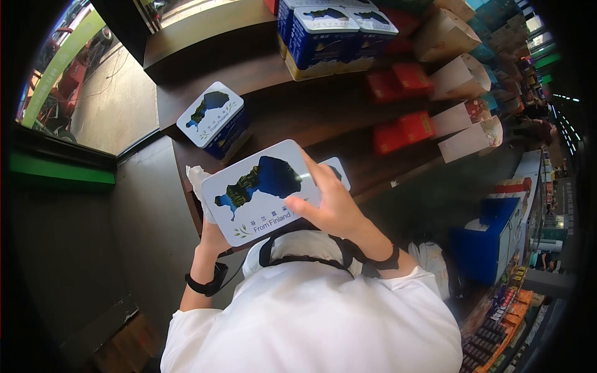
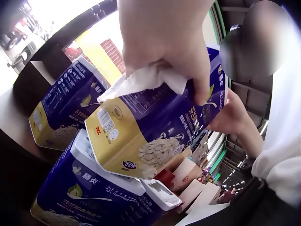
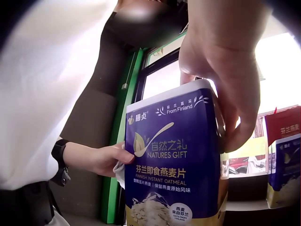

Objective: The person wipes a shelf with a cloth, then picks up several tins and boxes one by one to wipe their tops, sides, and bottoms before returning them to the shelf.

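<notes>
A blue and yellow oatmeal tin (image 1: 261,186) with a white lid is held tilted in front of the body. My right hand (image 1: 336,208) grips it by one end, thumb on the lid and fingers down the side (image 3: 235,89). At the opposite end my left hand (image 1: 214,237) holds a crumpled white cloth (image 2: 141,84) against the tin's side. In the right wrist view the left thumb lies at the edge of the tin's front. Another tin (image 1: 211,118) stands on the dark shelf just beyond, and a further one (image 1: 337,173) is partly hidden behind the right hand.
More oatmeal tins (image 1: 323,46) stand grouped at the back of the dark wooden shelf (image 1: 267,102). Red boxes (image 1: 404,132) and paper bags (image 1: 469,140) line its right side. A blue box (image 1: 488,239) stands farther right. Behind the shelf is a window.
</notes>
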`<state>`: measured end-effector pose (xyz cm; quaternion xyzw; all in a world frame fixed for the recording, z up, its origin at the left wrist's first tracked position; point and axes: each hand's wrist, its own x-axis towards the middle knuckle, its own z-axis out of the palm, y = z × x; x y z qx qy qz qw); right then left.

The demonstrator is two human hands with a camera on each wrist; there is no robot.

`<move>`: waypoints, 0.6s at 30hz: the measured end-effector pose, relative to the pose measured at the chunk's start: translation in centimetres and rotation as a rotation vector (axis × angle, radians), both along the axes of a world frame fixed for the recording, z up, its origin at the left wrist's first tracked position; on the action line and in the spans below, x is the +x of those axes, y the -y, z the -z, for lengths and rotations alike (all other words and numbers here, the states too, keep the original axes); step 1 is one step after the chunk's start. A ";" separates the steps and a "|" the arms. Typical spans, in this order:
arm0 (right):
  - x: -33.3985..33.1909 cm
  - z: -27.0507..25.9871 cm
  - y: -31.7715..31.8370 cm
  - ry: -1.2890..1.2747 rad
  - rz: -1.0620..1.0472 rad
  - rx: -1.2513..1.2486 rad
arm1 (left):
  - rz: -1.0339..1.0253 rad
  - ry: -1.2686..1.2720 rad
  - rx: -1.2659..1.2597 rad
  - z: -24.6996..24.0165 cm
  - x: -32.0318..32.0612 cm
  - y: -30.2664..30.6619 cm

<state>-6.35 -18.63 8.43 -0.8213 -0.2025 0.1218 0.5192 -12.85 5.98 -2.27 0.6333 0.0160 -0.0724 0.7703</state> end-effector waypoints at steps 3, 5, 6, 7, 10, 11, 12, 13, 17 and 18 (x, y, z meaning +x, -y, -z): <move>0.8 2.0 0.4 -0.003 0.019 0.068 | 0.001 0.372 0.490 -0.8 1.0 0.9; 1.0 2.0 0.8 -0.007 0.010 0.023 | -0.003 0.327 0.509 -1.1 0.8 0.7; 1.0 1.6 0.9 0.026 0.011 -0.046 | -0.002 0.264 0.528 -1.4 0.7 0.7; 1.1 1.6 1.0 0.028 0.007 -0.041 | -0.003 0.249 0.566 -2.3 0.6 0.8; 1.3 1.9 1.3 0.138 -0.020 -0.096 | 0.040 0.013 0.642 -3.6 0.1 0.1; 1.5 2.1 1.5 0.137 -0.048 -0.092 | 0.002 -0.019 0.635 -4.7 -0.4 0.2; 1.7 2.3 1.8 0.136 -0.077 -0.088 | -0.013 -0.020 0.640 -5.4 -0.8 -0.2; 1.9 2.7 2.2 0.145 -0.103 -0.072 | -0.020 -0.007 0.682 -6.0 -1.4 -1.0; 2.8 2.9 3.9 0.131 -0.183 -0.030 | -0.402 0.204 0.860 -8.7 -4.2 -1.5; 3.1 2.8 4.3 0.240 -0.167 0.025 | -0.547 0.326 0.809 -9.9 -4.3 -0.5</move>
